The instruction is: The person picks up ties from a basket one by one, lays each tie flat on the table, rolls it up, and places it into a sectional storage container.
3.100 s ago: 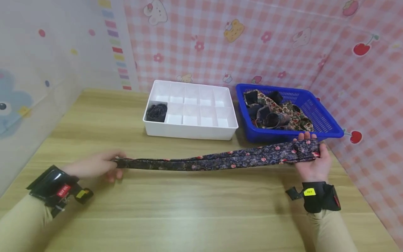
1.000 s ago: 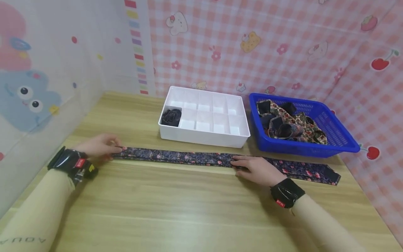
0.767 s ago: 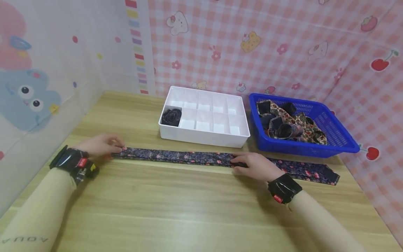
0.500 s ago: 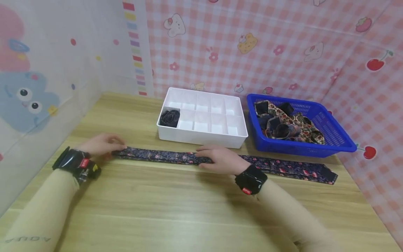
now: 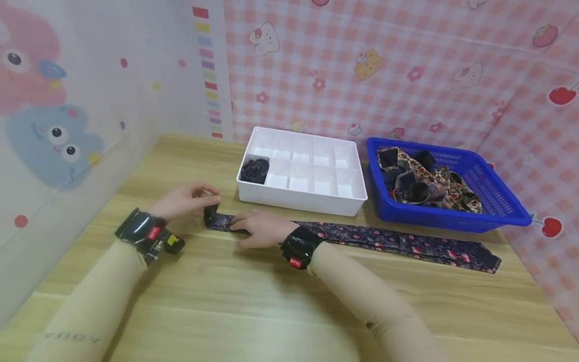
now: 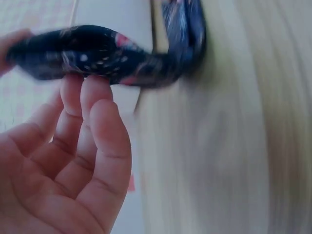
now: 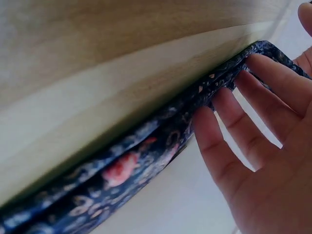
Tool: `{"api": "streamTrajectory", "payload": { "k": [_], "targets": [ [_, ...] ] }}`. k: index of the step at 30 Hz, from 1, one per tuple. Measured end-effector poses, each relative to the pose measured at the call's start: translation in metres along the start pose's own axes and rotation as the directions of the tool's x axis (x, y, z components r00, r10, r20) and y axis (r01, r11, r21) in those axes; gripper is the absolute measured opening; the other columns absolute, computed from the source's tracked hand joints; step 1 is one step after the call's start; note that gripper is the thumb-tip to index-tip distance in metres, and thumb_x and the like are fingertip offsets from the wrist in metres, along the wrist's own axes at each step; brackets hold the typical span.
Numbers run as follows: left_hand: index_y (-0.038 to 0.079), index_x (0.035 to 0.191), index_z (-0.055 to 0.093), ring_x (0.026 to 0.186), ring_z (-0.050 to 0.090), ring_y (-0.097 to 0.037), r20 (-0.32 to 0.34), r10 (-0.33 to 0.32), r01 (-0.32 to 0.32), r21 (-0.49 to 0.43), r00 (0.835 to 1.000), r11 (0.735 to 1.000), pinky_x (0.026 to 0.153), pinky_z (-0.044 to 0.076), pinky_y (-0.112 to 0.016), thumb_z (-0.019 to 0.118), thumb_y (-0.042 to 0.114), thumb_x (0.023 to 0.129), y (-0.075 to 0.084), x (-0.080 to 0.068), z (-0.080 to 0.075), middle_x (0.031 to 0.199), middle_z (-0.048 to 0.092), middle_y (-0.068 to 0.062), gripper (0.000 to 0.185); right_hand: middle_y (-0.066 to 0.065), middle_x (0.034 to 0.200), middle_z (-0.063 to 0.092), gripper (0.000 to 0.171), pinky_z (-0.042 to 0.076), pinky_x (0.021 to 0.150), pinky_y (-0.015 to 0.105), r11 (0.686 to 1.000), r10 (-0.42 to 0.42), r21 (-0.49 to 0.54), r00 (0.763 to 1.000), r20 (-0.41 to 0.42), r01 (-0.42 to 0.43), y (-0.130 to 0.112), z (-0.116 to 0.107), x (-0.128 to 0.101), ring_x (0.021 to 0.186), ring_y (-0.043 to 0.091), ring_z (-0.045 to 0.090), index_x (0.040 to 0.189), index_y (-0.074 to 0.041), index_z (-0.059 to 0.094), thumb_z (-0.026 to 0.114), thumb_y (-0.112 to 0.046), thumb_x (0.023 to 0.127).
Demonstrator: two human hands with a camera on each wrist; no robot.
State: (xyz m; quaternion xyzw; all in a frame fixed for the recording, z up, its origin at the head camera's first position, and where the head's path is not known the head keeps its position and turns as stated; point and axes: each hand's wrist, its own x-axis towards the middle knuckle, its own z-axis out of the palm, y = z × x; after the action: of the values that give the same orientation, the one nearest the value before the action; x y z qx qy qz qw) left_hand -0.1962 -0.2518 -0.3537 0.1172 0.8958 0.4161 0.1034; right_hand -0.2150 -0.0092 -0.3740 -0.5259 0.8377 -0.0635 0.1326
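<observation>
A person sits at a pale wooden table (image 5: 226, 301), both forearms in beige sleeves with black wrist-mounted cameras. A long dark necktie (image 5: 389, 241) with small red flowers lies flat across the table, running from near the middle out to the right, just in front of a white divided organizer tray (image 5: 303, 201) and a blue plastic basket (image 5: 497, 201). The left hand (image 5: 183, 200) pinches the narrow end of the necktie, which is turned up into a small roll between thumb and fingers; the left wrist view shows the fingertips (image 6: 92, 92) curled under the folded fabric. The right hand (image 5: 255, 227) rests just beside that roll, its fingers straight and lying flat on the tie, pressing it to the table; in the right wrist view the fingers (image 7: 229, 112) lie along the edge of the cloth. The tray has two rows of compartments, and a rolled dark tie (image 5: 255, 170) sits in the near left one. The basket holds a loose heap of patterned ties (image 5: 425, 181). Behind stands a pink checked backdrop (image 5: 384, 75) with cartoon prints, and a pale panel (image 5: 68, 100) to the left.
</observation>
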Motion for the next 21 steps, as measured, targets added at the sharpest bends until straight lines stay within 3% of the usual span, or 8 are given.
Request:
{"api": "streamTrajectory", "payload": {
  "k": [3, 6, 11, 17, 21],
  "targets": [
    [-0.002, 0.127, 0.056, 0.077, 0.059, -0.023, 0.054, 0.041, -0.04, -0.014, 0.998, 0.999, 0.069, 0.051, -0.034, 0.057, 0.032, 0.097, 0.003, 0.01, 0.012, 0.096, 0.063, -0.011, 0.045, 0.007, 0.14, 0.051, 0.049, 0.03, 0.109, 0.027, 0.999, -0.003, 0.054, 1.0, -0.025, 0.004, 0.005, 0.001, -0.004, 0.13, 0.02, 0.044, 0.132, -0.009, 0.059, 0.059, -0.038, 0.093],
    [-0.003, 0.124, 0.057, 0.078, 0.058, -0.021, 0.092, 0.075, -0.077, 0.013, 0.993, 0.997, 0.07, 0.05, -0.032, 0.055, 0.027, 0.099, 0.001, 0.016, 0.021, 0.092, 0.063, -0.009, 0.04, 0.005, 0.124, 0.061, 0.036, 0.04, 0.098, 0.023, 0.989, 0.019, 0.149, 0.996, -0.091, -0.005, 0.009, 0.0, -0.009, 0.114, 0.016, 0.055, 0.12, -0.009, 0.067, 0.061, -0.031, 0.093],
    [0.0, 0.114, 0.065, 0.087, 0.059, -0.02, 0.091, 0.128, -0.138, 0.119, 0.988, 0.983, 0.079, 0.048, -0.038, 0.057, 0.024, 0.097, -0.004, 0.015, 0.025, 0.098, 0.066, -0.007, 0.03, 0.001, 0.102, 0.062, 0.021, 0.045, 0.079, 0.021, 0.966, 0.092, 0.257, 0.964, -0.25, -0.026, 0.009, 0.0, -0.008, 0.091, 0.014, 0.06, 0.105, -0.009, 0.068, 0.068, -0.024, 0.09],
    [-0.001, 0.109, 0.068, 0.094, 0.06, -0.024, 0.099, 0.215, -0.231, 0.192, 0.972, 0.954, 0.084, 0.048, -0.044, 0.063, 0.016, 0.092, -0.003, 0.012, 0.029, 0.103, 0.068, -0.01, 0.025, 0.004, 0.104, 0.06, 0.028, 0.044, 0.077, 0.022, 0.968, 0.144, 0.239, 0.943, -0.301, -0.072, 0.009, -0.003, -0.002, 0.087, 0.015, 0.06, 0.105, -0.01, 0.062, 0.073, -0.027, 0.087],
    [0.0, 0.111, 0.068, 0.096, 0.057, -0.027, 0.118, 0.263, -0.286, 0.277, 0.958, 0.917, 0.083, 0.048, -0.045, 0.071, 0.018, 0.083, -0.002, 0.009, 0.031, 0.11, 0.063, -0.014, 0.033, 0.0, 0.1, 0.063, 0.025, 0.043, 0.072, 0.022, 0.972, 0.171, 0.207, 0.942, -0.289, -0.113, 0.009, -0.003, 0.004, 0.08, 0.011, 0.055, 0.101, -0.012, 0.063, 0.075, -0.026, 0.085]
  ]
}}
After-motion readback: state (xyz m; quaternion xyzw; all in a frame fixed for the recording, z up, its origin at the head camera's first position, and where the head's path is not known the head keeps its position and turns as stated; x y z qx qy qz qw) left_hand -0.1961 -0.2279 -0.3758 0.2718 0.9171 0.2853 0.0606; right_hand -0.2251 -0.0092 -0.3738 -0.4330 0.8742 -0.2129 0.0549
